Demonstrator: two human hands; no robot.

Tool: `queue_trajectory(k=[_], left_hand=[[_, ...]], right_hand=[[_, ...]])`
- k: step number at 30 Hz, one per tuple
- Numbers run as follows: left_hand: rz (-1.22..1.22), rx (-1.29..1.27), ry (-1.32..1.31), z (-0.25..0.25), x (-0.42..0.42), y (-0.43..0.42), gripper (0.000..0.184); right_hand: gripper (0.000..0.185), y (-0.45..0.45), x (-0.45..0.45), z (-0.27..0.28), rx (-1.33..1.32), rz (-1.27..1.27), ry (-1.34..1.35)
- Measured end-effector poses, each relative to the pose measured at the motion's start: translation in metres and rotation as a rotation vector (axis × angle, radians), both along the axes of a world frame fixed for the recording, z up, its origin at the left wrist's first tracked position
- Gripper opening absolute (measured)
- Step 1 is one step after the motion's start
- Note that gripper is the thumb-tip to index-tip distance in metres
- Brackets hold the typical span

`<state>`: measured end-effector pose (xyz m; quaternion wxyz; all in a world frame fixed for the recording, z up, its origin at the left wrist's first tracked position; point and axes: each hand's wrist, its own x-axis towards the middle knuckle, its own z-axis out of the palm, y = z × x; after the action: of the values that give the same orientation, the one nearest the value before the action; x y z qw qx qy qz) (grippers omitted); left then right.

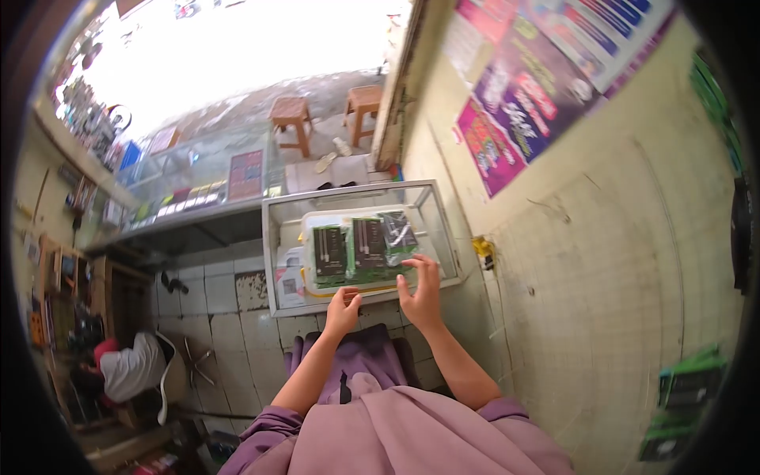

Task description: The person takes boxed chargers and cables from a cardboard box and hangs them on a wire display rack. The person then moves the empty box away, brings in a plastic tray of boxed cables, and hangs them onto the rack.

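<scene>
Several flat black-and-green packages lie side by side on a white tray on the glass display case (273, 261). The left package (330, 252) and the middle package (367, 244) show a pale cable-like picture. The right package (398, 232) sits slightly tilted and has a glare on its wrapping. My right hand (422, 294) hovers at the lower right of the packages, thumb and fingers apart, with nothing visible between them. My left hand (342, 313) is at the front edge of the case, below the left package, its fingers loosely bent and nothing visible in them.
A longer glass counter (198, 170) adjoins on the left. Two stools (291, 111) stand beyond it by the doorway. A person (134, 368) sits at lower left near shelves. Posters (522, 103) cover the right wall, where more green packages (689, 388) hang.
</scene>
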<state>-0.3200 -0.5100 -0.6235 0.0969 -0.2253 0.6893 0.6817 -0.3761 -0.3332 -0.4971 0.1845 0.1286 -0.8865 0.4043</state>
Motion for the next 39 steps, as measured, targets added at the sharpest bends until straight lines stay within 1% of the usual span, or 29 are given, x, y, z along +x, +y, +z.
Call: queue_trajectory(k=[2, 4, 5, 6, 7, 8, 9, 10, 12, 13, 14, 15, 16, 17, 18, 20, 24, 26, 27, 28, 29, 30, 31, 32, 34, 35, 37, 38, 39], left_hand=[[0.121, 0.027, -0.056, -0.025, 0.0, -0.014, 0.033], [0.471, 0.339, -0.212, -0.056, -0.004, -0.023, 0.037], [0.498, 0.343, -0.22, -0.072, -0.007, -0.025, 0.037], [0.62, 0.379, -0.212, -0.089, -0.012, -0.026, 0.037], [0.739, 0.413, -0.202, -0.101, -0.018, -0.028, 0.038], [0.761, 0.414, -0.208, -0.112, -0.022, -0.029, 0.038], [0.792, 0.476, -0.217, -0.122, -0.029, -0.03, 0.043], [0.821, 0.537, -0.224, -0.122, -0.038, -0.032, 0.049], [0.883, 0.516, -0.241, -0.118, -0.054, -0.032, 0.045], [0.879, 0.518, -0.28, -0.119, -0.062, -0.035, 0.04], [0.871, 0.524, -0.318, -0.117, -0.065, -0.039, 0.036], [0.842, 0.478, -0.255, -0.145, -0.068, -0.04, 0.031], [0.849, 0.478, -0.256, -0.152, -0.071, -0.042, 0.031], [0.843, 0.489, -0.263, -0.159, -0.074, -0.043, 0.028], [0.836, 0.501, -0.268, -0.162, -0.076, -0.045, 0.025], [0.853, 0.495, -0.286, -0.159, -0.078, -0.047, 0.023], [0.889, 0.56, -0.255, -0.148, -0.077, -0.044, 0.023], [0.881, 0.594, -0.22, -0.134, -0.075, -0.046, 0.027], [0.877, 0.632, -0.193, -0.12, -0.074, -0.047, 0.03], [0.859, 0.631, -0.184, -0.098, -0.076, -0.05, 0.03], [0.978, 0.524, -0.179, -0.069, -0.08, -0.052, 0.036], [1.091, 0.416, -0.169, -0.049, -0.085, -0.052, 0.041], [1.053, 0.343, -0.089, -0.049, -0.084, -0.057, 0.044], [1.017, 0.349, -0.071, -0.047, -0.081, -0.063, 0.044], [0.792, 0.022, 0.221, -0.031, -0.085, -0.07, 0.049], [0.74, 0.04, 0.245, -0.019, -0.087, -0.066, 0.049], [0.555, -0.621, 0.302, 0.034, -0.088, -0.054, 0.051], [0.509, -0.601, 0.349, 0.055, -0.092, -0.048, 0.051], [0.379, -0.442, 0.399, 0.075, -0.095, -0.04, 0.05]], right_hand=[[0.025, -0.026, -0.027, -0.031, 0.008, 0.233, -0.167], [0.028, -0.055, -0.059, -0.064, 0.062, 0.341, -0.154], [0.029, -0.07, -0.074, -0.077, 0.127, 0.438, -0.217], [0.03, -0.085, -0.09, -0.09, 0.193, 0.535, -0.277], [0.03, -0.102, -0.106, -0.104, 0.196, 0.558, -0.284], [0.033, -0.118, -0.121, -0.118, 0.302, 0.599, -0.309], [0.036, -0.133, -0.135, -0.133, 0.408, 0.638, -0.333], [0.036, -0.145, -0.148, -0.15, 0.409, 0.655, -0.337], [0.042, -0.169, -0.169, -0.179, 0.575, 0.662, -0.439], [0.053, -0.177, -0.179, -0.188, 0.696, 0.667, -0.476], [0.053, -0.183, -0.185, -0.196, 0.696, 0.678, -0.477], [0.058, -0.188, -0.19, -0.21, 0.754, 0.668, -0.485], [0.063, -0.192, -0.196, -0.222, 0.811, 0.656, -0.491], [0.075, -0.196, -0.203, -0.232, 0.822, 0.682, -0.544], [0.075, -0.198, -0.205, -0.229, 0.823, 0.685, -0.543], [0.087, -0.2, -0.208, -0.213, 0.806, 0.65, -0.677], [0.096, -0.192, -0.219, -0.211, 0.76, 0.691, -0.695], [0.093, -0.187, -0.224, -0.209, 0.582, 0.708, -0.604], [0.093, -0.185, -0.226, -0.201, 0.575, 0.695, -0.596], [0.083, -0.183, -0.227, -0.186, 0.492, 0.693, -0.56], [0.073, -0.178, -0.227, -0.17, 0.409, 0.688, -0.522], [0.073, -0.172, -0.226, -0.15, 0.405, 0.664, -0.508], [0.068, -0.162, -0.222, -0.128, 0.244, 0.653, -0.469], [0.064, -0.149, -0.216, -0.104, 0.084, 0.634, -0.422], [0.062, -0.11, -0.197, -0.068, 0.04, 0.559, -0.426], [0.06, -0.087, -0.184, -0.054, -0.122, 0.525, -0.519], [0.054, -0.04, -0.156, -0.031, -0.5, 0.5, -0.659], [0.051, -0.018, -0.14, -0.022, -0.715, 0.516, -0.704], [0.051, 0.006, -0.124, -0.014, -0.723, 0.474, -0.653]])
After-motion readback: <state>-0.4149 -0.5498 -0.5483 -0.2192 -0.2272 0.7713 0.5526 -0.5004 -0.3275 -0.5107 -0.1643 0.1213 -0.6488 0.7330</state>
